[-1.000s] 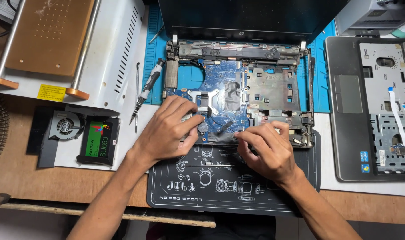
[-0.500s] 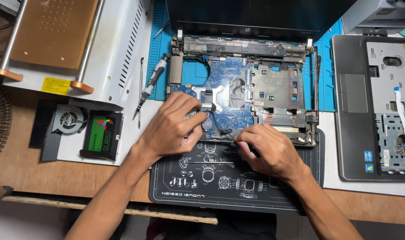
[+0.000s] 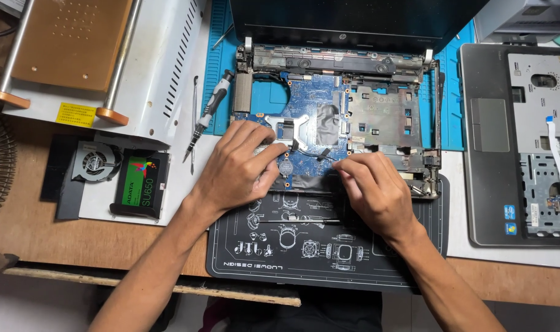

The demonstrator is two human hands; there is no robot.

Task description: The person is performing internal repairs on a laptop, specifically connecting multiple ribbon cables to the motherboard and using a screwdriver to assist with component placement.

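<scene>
Motherboard point(image 3: 313, 120) blue, exposed in opened laptop chassis point(image 3: 378, 61), metal bracket bare.

Bright, even overhead light, soft shadows, sharp focus, slight wide-angle edge distortion.

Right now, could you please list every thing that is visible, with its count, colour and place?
laptop base: one, blue board exposed, top centre
work mat: one, black, under the hands
screwdriver: one, black and white, left of laptop
cooling fan: one, black, far left
drive: one, black and green, beside fan
palmrest cover: one, grey, right
left hand: one, on the board
right hand: one, at laptop's front edge
</scene>
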